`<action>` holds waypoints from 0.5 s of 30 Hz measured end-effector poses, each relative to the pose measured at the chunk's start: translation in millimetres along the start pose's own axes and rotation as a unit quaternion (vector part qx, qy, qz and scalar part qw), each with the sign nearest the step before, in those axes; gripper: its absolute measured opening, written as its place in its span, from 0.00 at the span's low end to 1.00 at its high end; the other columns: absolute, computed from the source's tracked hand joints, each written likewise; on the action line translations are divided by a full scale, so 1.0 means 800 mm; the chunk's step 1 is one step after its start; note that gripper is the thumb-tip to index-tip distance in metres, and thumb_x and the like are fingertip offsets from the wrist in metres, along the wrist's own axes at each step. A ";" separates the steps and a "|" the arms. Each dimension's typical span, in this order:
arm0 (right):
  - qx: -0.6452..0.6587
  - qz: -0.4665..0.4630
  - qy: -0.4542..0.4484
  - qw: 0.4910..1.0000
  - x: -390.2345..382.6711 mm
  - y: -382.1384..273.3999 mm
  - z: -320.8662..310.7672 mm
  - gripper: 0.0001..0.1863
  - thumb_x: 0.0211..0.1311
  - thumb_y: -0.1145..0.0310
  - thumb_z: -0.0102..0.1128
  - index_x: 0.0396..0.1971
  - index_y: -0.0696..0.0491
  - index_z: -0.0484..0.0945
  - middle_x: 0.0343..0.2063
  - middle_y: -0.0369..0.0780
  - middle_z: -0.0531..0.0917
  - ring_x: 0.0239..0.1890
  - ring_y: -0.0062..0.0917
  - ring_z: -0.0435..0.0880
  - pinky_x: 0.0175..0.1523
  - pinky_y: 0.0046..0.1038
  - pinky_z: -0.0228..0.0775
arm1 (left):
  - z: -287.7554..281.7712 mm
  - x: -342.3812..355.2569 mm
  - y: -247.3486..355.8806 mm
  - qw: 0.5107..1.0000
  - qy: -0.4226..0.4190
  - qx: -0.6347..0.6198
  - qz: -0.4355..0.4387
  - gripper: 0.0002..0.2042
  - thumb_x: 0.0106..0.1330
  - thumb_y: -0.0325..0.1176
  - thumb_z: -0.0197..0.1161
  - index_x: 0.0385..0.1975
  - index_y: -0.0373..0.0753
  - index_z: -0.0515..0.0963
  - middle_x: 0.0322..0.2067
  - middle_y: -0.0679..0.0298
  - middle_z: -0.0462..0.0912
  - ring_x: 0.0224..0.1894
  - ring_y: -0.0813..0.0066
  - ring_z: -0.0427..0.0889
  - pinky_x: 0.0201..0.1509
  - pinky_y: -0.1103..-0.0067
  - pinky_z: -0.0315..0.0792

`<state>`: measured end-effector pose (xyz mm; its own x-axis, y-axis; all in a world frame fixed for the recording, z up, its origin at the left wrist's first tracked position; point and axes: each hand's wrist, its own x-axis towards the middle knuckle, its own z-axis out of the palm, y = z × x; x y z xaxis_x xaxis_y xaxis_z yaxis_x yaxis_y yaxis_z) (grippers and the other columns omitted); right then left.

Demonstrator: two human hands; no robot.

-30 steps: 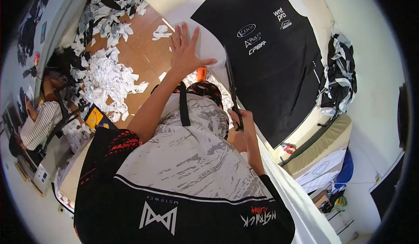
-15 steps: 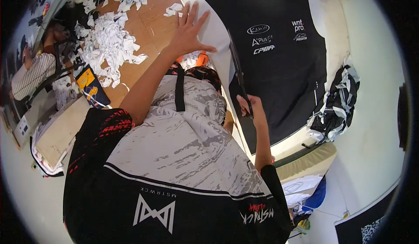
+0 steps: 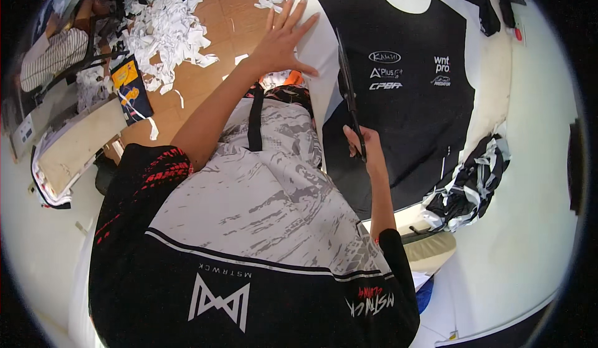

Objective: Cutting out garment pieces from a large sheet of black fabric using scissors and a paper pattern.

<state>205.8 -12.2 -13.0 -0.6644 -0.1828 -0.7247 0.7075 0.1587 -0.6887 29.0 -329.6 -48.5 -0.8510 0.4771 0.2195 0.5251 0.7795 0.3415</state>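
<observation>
A black printed shirt panel (image 3: 405, 123) lies flat on the table, with white fabric (image 3: 311, 49) along its left edge. My right hand (image 3: 369, 145) is closed round the handles of black scissors (image 3: 350, 95). Their long blades point away from me along the panel's left side, the tip near the armhole curve. Beyond and to the left, my left hand (image 3: 283, 41) lies with fingers spread on the white fabric by the table's edge, holding nothing.
White scraps (image 3: 165, 36) litter the brown floor at the left. A bundle of black and white offcuts (image 3: 470, 183) lies at the table's right edge, more dark cloth (image 3: 476, 2) at the far right. Another person in striped clothing (image 3: 56, 58) sits at the far left.
The scissors and my right hand have moved a little farther away along the panel's left edge. The whole view has shifted slightly. My left hand stays spread on the white fabric.
</observation>
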 end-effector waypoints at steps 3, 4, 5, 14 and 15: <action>-0.019 -0.001 -0.011 1.000 0.013 -0.013 -0.006 0.24 0.69 0.52 0.74 0.20 0.49 0.74 0.17 0.28 0.72 0.17 0.12 0.72 0.25 0.20 0.64 | -0.004 -0.004 0.006 1.000 -0.011 -0.005 -0.017 0.68 0.39 0.81 0.73 0.83 0.56 0.54 0.85 0.54 0.40 0.85 0.44 0.37 0.82 0.39 0.37; -0.028 0.012 -0.011 0.999 0.017 -0.015 -0.009 0.24 0.69 0.52 0.74 0.20 0.49 0.74 0.17 0.28 0.72 0.17 0.12 0.72 0.24 0.20 0.64 | -0.005 -0.005 0.006 1.000 -0.007 -0.003 -0.021 0.68 0.39 0.81 0.73 0.83 0.56 0.54 0.85 0.54 0.40 0.85 0.44 0.37 0.82 0.39 0.37; -0.033 0.010 -0.014 0.999 0.019 -0.018 -0.012 0.24 0.69 0.52 0.74 0.20 0.49 0.74 0.17 0.28 0.72 0.17 0.12 0.72 0.24 0.20 0.64 | -0.006 -0.006 0.006 1.000 -0.014 -0.005 -0.022 0.68 0.39 0.81 0.73 0.83 0.57 0.53 0.85 0.54 0.40 0.85 0.44 0.37 0.82 0.39 0.37; -0.079 0.017 -0.029 0.996 0.034 -0.029 -0.038 0.23 0.68 0.52 0.75 0.21 0.49 0.75 0.16 0.28 0.73 0.17 0.12 0.73 0.24 0.21 0.64 | -0.016 -0.011 0.019 0.999 -0.010 -0.010 -0.039 0.68 0.38 0.77 0.77 0.83 0.56 0.53 0.84 0.53 0.42 0.85 0.44 0.39 0.81 0.38 0.41; -0.075 0.003 -0.037 0.997 0.036 -0.040 -0.037 0.22 0.68 0.52 0.75 0.22 0.49 0.76 0.16 0.28 0.73 0.17 0.12 0.73 0.24 0.21 0.64 | -0.016 -0.012 0.019 0.999 -0.014 -0.013 -0.043 0.68 0.38 0.77 0.77 0.83 0.55 0.54 0.84 0.53 0.43 0.85 0.44 0.39 0.81 0.38 0.41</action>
<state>156.7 6.0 -12.6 -0.6360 -0.2522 -0.7293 0.6644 0.3018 -0.6838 45.1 -327.5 -33.7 -0.8924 0.4207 0.1634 0.4504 0.8073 0.3814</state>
